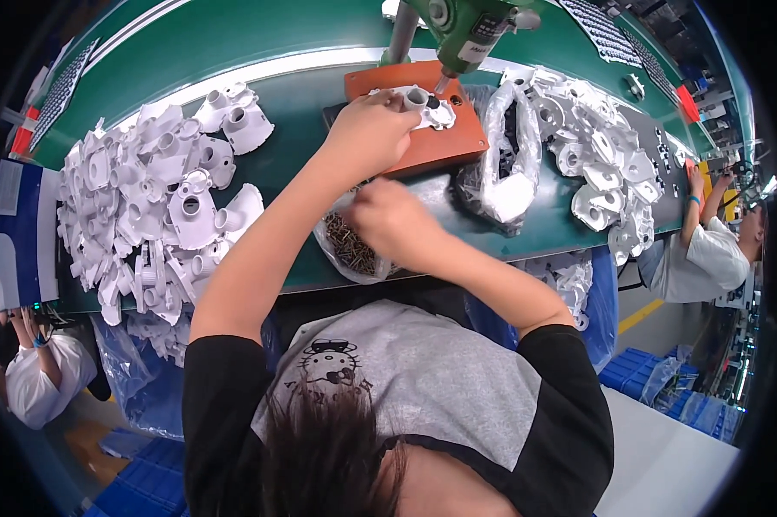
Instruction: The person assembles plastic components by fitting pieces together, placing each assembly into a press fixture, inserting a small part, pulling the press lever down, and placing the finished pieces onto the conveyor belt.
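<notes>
On an orange fixture block [440, 151] lies a white plastic part [443, 115] with a short tube standing up from it. My left hand [373, 131] reaches over the block from the left, its fingers closed on the near-left side of that part. Below it, my right hand [395, 224] is curled over a bag of small screws [351, 246]; its fingertips are slightly blurred, and what they pinch is too small to make out. The metal tip of a green machine [475, 34] hangs just above the far side of the part.
A large heap of white plastic parts [139, 181] covers the left of the green bench. Right of the block stands a clear plastic bag [505, 172] with dark pieces, then another heap of white parts [599, 164]. Other people [703, 254] work at both sides.
</notes>
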{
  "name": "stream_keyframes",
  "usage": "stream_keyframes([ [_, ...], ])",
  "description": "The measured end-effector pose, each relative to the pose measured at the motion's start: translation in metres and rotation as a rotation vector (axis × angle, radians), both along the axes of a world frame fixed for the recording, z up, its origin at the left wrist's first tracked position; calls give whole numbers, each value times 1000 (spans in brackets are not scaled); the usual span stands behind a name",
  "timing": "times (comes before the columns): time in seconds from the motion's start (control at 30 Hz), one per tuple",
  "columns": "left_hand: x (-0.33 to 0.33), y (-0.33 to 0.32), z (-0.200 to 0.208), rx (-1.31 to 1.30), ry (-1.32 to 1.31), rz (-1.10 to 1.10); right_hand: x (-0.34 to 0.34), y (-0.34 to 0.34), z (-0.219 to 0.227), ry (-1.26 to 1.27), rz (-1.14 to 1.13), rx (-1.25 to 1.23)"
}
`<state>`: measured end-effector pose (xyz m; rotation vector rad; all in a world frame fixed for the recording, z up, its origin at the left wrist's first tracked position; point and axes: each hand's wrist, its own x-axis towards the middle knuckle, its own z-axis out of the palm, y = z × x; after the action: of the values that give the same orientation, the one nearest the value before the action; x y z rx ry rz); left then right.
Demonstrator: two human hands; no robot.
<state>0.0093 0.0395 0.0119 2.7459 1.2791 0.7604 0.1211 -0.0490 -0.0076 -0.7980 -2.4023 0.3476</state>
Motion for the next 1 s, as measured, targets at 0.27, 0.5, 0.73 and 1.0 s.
stream_keyframes([
  [0.27, -1, -6, 5, 16, -13, 22, 83, 96, 30, 351, -630, -217],
  [0.5, -3, -6, 7, -9, -32, 20, 75, 118, 21, 242, -607, -109],
  [0.73, -2, -7, 4, -3, -39, 31, 77, 112, 17, 32, -516, 204],
  [1.0, 0, -10, 5, 5, -45, 10, 69, 95, 25, -179, -445, 505],
])
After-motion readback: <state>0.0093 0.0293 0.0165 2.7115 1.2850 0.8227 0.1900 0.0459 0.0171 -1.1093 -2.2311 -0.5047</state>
